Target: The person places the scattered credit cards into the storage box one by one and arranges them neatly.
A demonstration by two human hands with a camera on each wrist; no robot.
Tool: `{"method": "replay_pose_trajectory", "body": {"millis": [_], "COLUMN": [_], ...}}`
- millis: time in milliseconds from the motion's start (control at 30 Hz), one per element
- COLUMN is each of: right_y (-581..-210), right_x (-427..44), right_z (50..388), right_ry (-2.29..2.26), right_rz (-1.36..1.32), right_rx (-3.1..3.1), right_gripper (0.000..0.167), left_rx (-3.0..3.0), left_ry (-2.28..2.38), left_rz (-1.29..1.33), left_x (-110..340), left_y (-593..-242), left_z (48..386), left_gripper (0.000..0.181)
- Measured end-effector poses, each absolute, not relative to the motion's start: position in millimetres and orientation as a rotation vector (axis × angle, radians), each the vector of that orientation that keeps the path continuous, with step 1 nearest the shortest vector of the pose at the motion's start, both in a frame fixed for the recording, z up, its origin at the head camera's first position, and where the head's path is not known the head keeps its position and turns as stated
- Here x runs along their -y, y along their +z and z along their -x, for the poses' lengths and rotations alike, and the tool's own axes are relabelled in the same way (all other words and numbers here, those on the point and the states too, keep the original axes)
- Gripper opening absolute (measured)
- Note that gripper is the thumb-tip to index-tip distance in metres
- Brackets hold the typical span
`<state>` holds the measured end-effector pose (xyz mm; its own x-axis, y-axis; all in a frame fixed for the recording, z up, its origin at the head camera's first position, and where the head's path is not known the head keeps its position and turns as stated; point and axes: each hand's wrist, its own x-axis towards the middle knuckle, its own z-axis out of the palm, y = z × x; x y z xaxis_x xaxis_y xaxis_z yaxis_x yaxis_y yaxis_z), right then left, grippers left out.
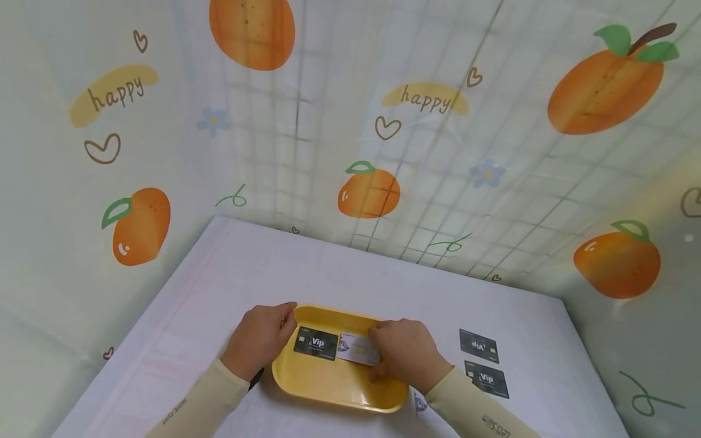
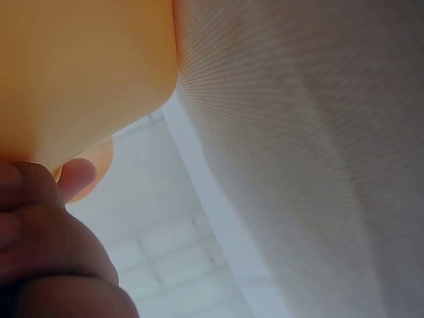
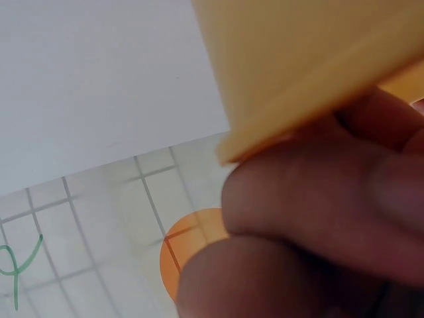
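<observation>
Yellow, glossy, rounded-rectangular tray [image 1: 323,384]: over the white tabletop [image 1: 263,255], from where I watch
Left hand [image 1: 258,339]: fingers gripping its left end
Right hand [image 1: 409,354]: fingers gripping its right end, by the white rectangular card [image 1: 355,348] inside

A glossy, rounded-rectangular yellow tray [image 1: 320,384] is recorded as plain-coloured. The flat black rectangular card in the tray [image 1: 316,344] is marked with white "Vip" lettering and a pale square. The flat whitish rectangular card [image 1: 357,350] beside it is printed with a dark round emblem. White "Vip" lettering is also borne by the upper black rectangular card [image 1: 479,346] and the lower black rectangular card [image 1: 488,381] on the white tabletop [image 1: 328,267]. The off-white sheet backdrop [image 1: 339,121] is patterned with orange fruits, green leaves, brown hearts, blue flowers, yellow patches lettered "happy", and grey grid lines. Beige left sleeve [image 1: 204,398] and beige right sleeve [image 1: 473,404] are dark-lettered.
</observation>
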<state>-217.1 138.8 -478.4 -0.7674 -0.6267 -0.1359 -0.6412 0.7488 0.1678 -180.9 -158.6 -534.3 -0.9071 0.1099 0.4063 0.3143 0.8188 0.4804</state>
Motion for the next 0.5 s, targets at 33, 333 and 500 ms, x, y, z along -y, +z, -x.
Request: {"method": "replay_pose_trajectory", "body": {"millis": [33,333,500], "right_y": [-478.2,-481.0,-476.3], "right_x": [-138.9,-145.8,-162.6], "right_z": [217.0,214.1,208.1], "right_ry": [0.317,0.266,0.063], "right_rz": [1.042,1.094,1.192], "right_rx": [-2.874,-2.919,-3.02], "right_gripper": [0.058,0.058,0.062], "left_rx": [2.638,2.654,2.655], "left_ry": [-0.787,-0.762,-0.742], "left_rz": [0.321,0.324,0.328], "left_x": [158.6,158.5,159.4], "left_y": [-534.4,-535.6,-535.1], "left_z": [180.9,181.8,180.6], "left_gripper": [0.028,0.028,0.028]}}
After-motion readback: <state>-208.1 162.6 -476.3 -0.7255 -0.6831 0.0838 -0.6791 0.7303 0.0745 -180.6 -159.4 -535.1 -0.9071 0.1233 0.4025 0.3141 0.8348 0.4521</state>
